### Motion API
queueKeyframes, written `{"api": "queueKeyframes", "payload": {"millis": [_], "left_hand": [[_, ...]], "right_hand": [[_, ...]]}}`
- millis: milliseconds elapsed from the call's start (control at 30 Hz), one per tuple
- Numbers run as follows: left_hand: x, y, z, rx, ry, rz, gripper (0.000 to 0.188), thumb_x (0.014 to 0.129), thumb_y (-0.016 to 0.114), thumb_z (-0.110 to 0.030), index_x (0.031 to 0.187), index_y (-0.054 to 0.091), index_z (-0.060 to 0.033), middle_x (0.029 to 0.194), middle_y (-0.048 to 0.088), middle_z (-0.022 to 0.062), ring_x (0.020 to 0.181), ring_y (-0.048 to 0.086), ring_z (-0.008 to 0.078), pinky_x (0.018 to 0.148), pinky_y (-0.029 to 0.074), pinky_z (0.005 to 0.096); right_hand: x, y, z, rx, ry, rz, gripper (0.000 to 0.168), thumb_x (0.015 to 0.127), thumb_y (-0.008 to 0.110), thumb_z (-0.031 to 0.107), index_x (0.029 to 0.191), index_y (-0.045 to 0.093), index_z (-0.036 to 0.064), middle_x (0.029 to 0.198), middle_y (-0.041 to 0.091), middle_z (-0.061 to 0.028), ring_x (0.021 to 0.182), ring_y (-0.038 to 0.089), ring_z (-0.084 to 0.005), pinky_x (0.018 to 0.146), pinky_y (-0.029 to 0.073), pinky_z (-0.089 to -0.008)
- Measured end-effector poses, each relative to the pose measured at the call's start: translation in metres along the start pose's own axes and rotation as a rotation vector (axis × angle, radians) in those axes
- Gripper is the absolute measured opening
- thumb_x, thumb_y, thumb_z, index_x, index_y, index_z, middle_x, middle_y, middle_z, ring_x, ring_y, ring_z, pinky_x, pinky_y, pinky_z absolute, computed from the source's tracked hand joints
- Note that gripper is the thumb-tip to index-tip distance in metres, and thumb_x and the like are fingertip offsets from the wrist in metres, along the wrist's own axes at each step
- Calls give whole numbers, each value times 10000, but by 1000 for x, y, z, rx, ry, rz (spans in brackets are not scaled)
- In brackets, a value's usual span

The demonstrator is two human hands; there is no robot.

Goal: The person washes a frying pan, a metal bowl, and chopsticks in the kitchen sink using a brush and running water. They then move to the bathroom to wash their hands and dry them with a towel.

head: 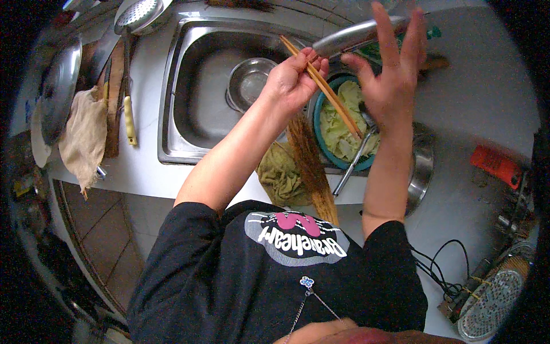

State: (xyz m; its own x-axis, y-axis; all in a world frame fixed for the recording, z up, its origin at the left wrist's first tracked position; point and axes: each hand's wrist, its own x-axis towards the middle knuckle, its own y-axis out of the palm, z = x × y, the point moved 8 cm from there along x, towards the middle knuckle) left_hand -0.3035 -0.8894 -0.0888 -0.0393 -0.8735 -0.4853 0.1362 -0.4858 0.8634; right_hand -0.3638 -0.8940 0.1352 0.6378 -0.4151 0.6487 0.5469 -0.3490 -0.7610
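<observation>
My left hand [296, 79] is shut on a pair of wooden chopsticks [326, 88], held slantwise above the edge of the sink. Its fingertips are by the near end of a shiny metal object [352, 36], perhaps a pan or lid seen edge-on. My right hand [386, 73], blurred, is raised with fingers spread in front of that metal object; whether it touches it I cannot tell. Below the hands stands a teal basin [320, 142] of cut cabbage leaves [343, 116]. A metal spoon or ladle [354, 161] leans over the basin's near rim.
A steel sink [189, 142] holds a round metal bowl [251, 84]. A green cloth [281, 176] and a straw whisk [311, 167] lie at the counter's edge. Left are a skimmer [135, 17], a yellow-handled utensil [129, 120], a beige cloth [86, 133] and a lid [64, 92]. Right is a red object [496, 165].
</observation>
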Motion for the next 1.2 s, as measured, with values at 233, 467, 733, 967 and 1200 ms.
{"api": "queueKeyframes", "payload": {"millis": [233,467,733,967,1200], "left_hand": [[3,-21,13,-42,-40,9,191,944,351,-90,1106,375,10,1043,485,158,869,511,251,782,485,404],[14,-16,-30,29,169,55,163,932,371,-68,1035,457,25,899,549,135,793,556,225,774,504,330],[1,-23,-15,187,82,56,204,949,354,-101,1098,418,23,994,545,170,850,553,226,708,495,299],[-24,10,0,825,149,186,220,894,530,-143,1039,576,15,949,652,97,852,615,156,723,478,251],[-37,45,-42,1152,528,252,244,899,497,-85,1107,558,27,912,642,88,802,624,157,727,488,250]], "right_hand": [[-107,25,27,235,510,395,352,795,619,131,1121,566,11,834,618,-186,695,609,-328,615,477,-395],[-114,5,22,304,638,358,204,807,578,94,999,600,28,776,620,-163,672,604,-334,597,477,-407],[-193,66,8,684,1137,348,141,881,524,168,860,567,36,606,567,-70,515,536,-150,465,411,-308],[-183,128,22,1075,1191,137,174,941,436,176,933,543,38,629,499,1,497,450,-76,454,358,-210],[-184,165,71,1238,1063,546,233,913,436,215,920,552,13,773,643,-88,707,611,-204,662,491,-323]]}}
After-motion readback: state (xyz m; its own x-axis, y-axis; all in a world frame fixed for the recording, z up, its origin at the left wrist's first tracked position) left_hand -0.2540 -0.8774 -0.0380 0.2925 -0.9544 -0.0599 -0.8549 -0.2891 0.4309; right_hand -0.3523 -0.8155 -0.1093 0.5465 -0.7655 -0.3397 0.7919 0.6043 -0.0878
